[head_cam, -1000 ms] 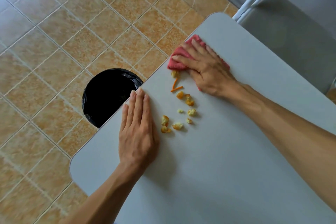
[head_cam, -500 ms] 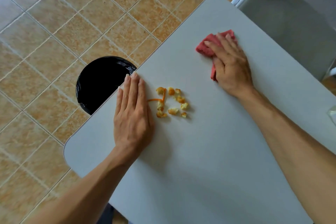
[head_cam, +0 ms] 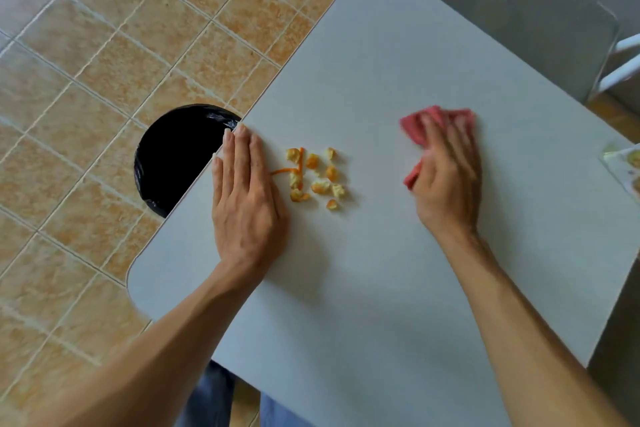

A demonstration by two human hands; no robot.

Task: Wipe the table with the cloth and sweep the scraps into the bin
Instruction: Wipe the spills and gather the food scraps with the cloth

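Observation:
A red cloth [head_cam: 415, 130] lies bunched on the grey table [head_cam: 381, 288], pressed flat under my right hand [head_cam: 446, 177], which is blurred. Several orange and yellow scraps [head_cam: 313, 177] sit in a loose pile left of the cloth. My left hand [head_cam: 244, 204] rests flat on the table at its left edge, fingers together, its side just touching a thin orange strip of the pile. The black-lined bin [head_cam: 176, 156] stands on the floor right below that edge, partly hidden by the table.
A grey chair [head_cam: 519, 10] with a white frame stands at the table's far side. A plate [head_cam: 627, 166] with food bits pokes in at the right edge. Tiled floor [head_cam: 104, 45] lies to the left. My blue-trousered legs show under the near edge.
My right hand has slid the cloth to the right across the table, away from the far left edge. The scraps now lie bunched closer against my left hand, which has stayed at the edge.

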